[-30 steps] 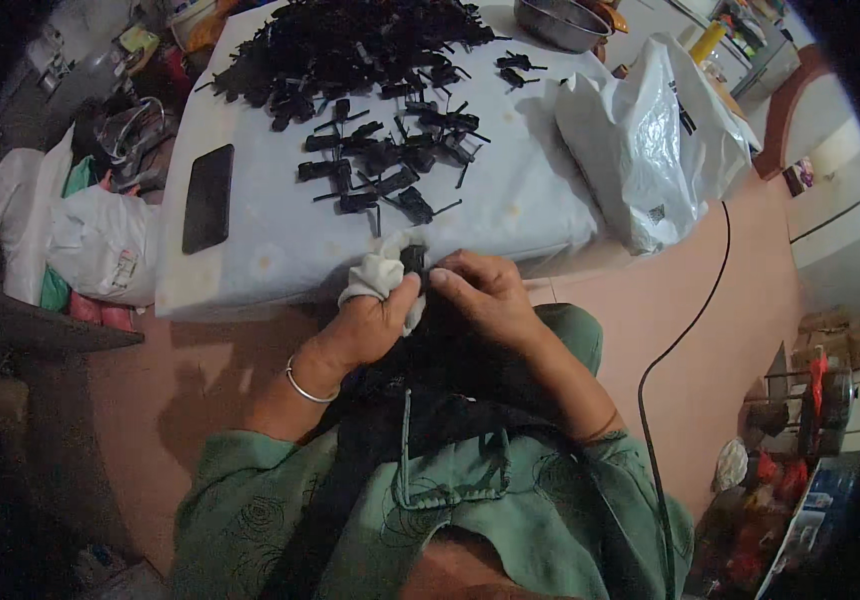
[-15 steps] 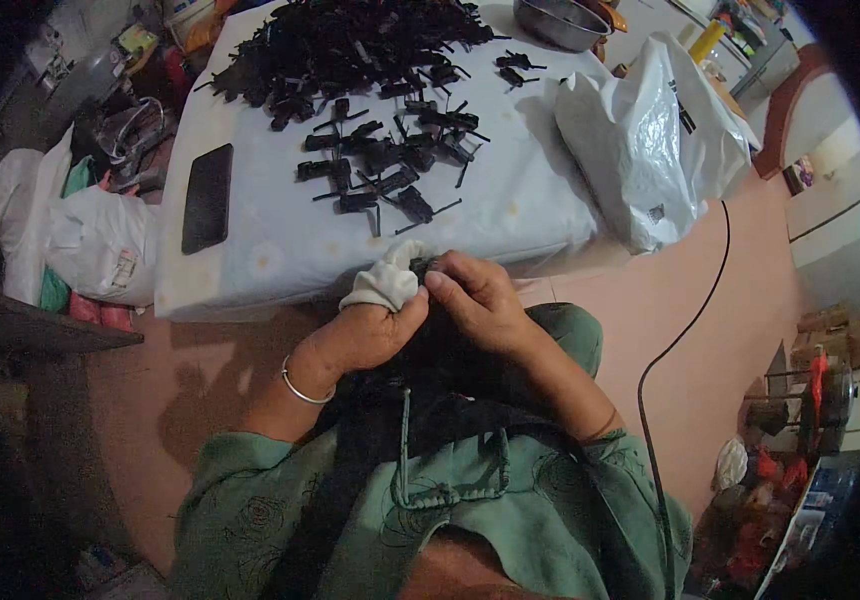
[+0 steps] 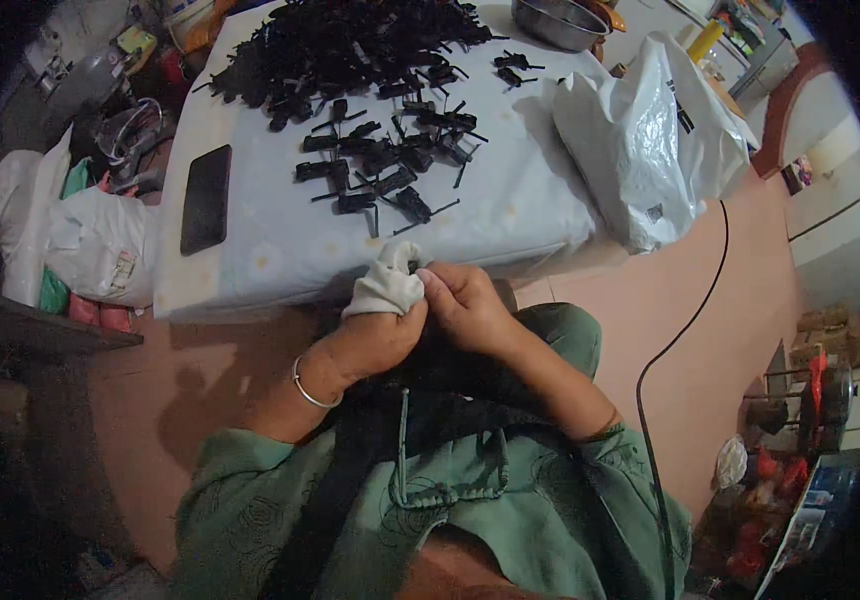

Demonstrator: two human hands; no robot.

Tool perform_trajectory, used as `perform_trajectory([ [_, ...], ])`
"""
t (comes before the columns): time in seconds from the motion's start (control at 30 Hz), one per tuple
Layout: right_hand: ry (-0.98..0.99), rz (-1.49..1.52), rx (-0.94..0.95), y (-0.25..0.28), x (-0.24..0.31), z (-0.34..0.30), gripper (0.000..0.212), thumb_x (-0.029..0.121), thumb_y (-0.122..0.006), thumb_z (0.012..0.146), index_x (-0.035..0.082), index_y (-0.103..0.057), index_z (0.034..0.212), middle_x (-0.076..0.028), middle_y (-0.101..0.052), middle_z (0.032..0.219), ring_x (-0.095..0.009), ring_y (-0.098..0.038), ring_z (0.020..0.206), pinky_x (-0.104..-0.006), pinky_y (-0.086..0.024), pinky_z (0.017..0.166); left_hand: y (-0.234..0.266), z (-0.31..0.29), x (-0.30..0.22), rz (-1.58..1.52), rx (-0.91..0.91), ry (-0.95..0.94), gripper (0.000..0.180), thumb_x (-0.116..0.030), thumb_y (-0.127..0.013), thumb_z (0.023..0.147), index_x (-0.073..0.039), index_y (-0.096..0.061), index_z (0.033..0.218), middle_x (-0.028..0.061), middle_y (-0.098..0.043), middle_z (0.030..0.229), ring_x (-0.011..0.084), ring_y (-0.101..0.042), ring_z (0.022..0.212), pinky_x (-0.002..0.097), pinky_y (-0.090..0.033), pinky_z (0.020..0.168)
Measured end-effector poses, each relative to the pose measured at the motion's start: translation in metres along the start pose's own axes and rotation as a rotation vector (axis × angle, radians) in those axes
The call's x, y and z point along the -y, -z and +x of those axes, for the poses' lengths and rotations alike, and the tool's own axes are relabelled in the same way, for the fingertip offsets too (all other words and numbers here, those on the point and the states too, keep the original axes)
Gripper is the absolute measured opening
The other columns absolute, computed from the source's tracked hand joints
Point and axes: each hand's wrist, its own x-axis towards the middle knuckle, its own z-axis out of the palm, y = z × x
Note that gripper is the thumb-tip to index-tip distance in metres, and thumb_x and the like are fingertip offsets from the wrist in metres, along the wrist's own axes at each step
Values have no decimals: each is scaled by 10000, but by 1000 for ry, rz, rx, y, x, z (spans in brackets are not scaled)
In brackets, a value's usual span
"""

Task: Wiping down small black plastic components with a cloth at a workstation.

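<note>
My left hand [image 3: 378, 335], with a silver bangle on its wrist, is closed in front of the table's near edge. A white cloth [image 3: 388, 285], perhaps a partial glove, covers its fingers. Between the two hands shows a bit of a small black plastic part [image 3: 414, 267], mostly hidden by cloth and fingers. My right hand [image 3: 472, 308] pinches at that part with thumb and forefinger, touching the left hand. Just beyond lie several similar black plastic parts [image 3: 387, 182] with thin protruding arms, loosely scattered on the table.
A white-covered table [image 3: 260, 215] bears a large heap of black parts [image 3: 340, 50], a dark phone [image 3: 207, 200], a metal bowl [image 3: 560, 25] and a white plastic bag [image 3: 630, 150]. A black cable [image 3: 685, 330] runs down the right side. Stuffed bags [image 3: 105, 245] stand left.
Both hands have drawn slightly closer together, the right moving a little left. The black part between them shows less than before. Parts on the table stay as they were.
</note>
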Motion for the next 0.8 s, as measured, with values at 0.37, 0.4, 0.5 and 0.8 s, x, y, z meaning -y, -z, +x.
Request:
perform_trajectory([
  [0.37,52,262,-33,-11,-13,4,285,226,-438,910,-2,-506,754,17,-408,588,-63,-355,595,-250,-364,524,-8,-1,3,-66,-132,-25,193,-26,-455,765,28,-465,949,195,-484,907,332,-501,825,348,-415,718],
  [0.4,52,262,-31,-12,-13,5,285,226,-438,910,-2,-506,754,17,-408,588,-63,-355,595,-250,-364,524,-9,-2,4,-66,-169,-37,197,-23,-456,767,24,-460,958,191,-487,893,327,-505,816,344,-418,709],
  [0.5,104,213,-48,-11,-12,7,283,225,-439,910,-2,-506,753,14,-417,594,-62,-357,602,-248,-368,529,-13,-2,3,30,-208,-98,205,-20,-459,772,22,-451,973,184,-495,871,323,-515,798,345,-421,701],
  [0.8,66,-165,-191,37,-1,25,239,222,-484,882,15,-517,767,-11,-503,616,-101,-473,599,-291,-385,522,6,21,-19,110,-41,-225,227,-71,-532,778,16,-517,987,194,-529,900,320,-528,839,337,-424,726],
])
